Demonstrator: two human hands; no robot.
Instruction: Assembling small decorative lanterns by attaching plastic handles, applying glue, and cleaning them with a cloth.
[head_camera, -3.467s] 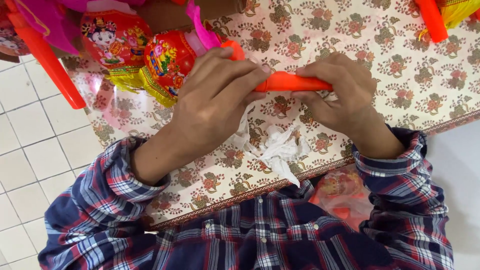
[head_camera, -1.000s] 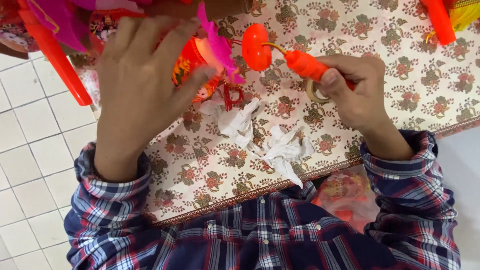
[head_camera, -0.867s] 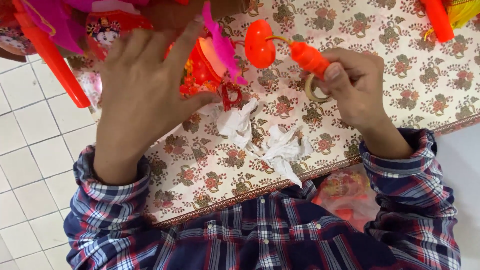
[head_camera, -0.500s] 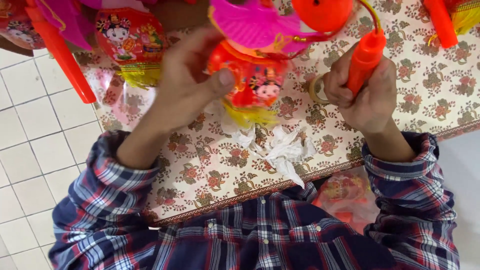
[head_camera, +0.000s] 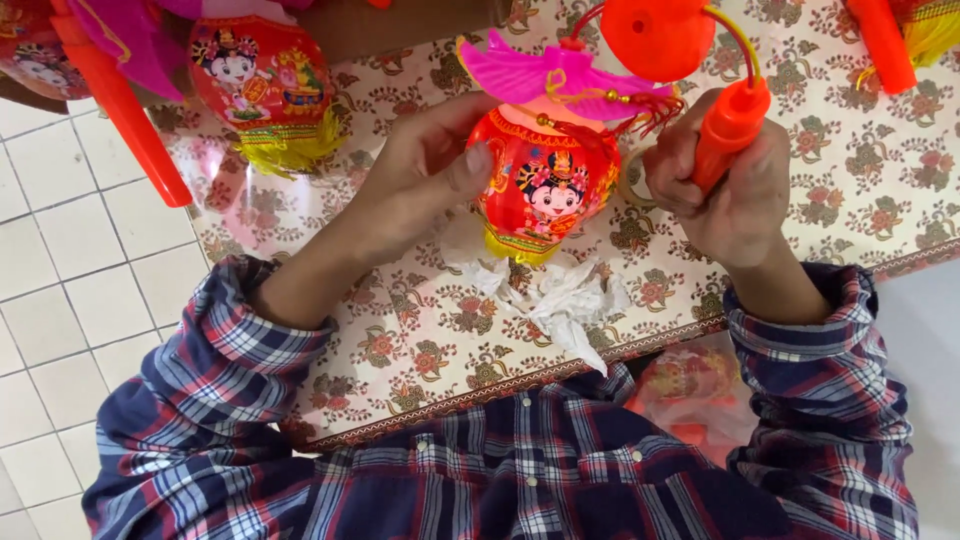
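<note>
Floral-printed cloth (head_camera: 860, 190), cream with red and brown flowers and a patterned border, covers the table we lean over; to our left the floor is white tile (head_camera: 60, 290). Crumpled white tissue (head_camera: 560, 300) lies on the cloth near the table's front edge, just below the lantern we are handling. A second red lantern (head_camera: 255, 80) with a cartoon figure and a yellow fringe lies further back on the left, beside a long orange-red stick (head_camera: 125, 110). Another orange stick (head_camera: 880, 45) shows at the far right corner. Below the table edge, between our sleeves, sits a clear bag (head_camera: 700, 395) with reddish things inside that we cannot make out.

Both our arms come up from the lower edge in rolled plaid sleeves. Our left hand (head_camera: 425, 165) reaches in from the left, thumb pressed against the side of the red lantern (head_camera: 545, 185), fingers curled behind it, so it grips the lantern's body. This lantern hangs above the cloth at the centre, with a pink winged top (head_camera: 540, 80), a cartoon face on its front and a yellow fringe below. Our right hand (head_camera: 725, 185) is clenched around the orange handle (head_camera: 730, 120), held roughly upright. From the handle's top a thin curved wire arcs over to a round orange piece (head_camera: 655, 35) sitting above the pink top.
</note>
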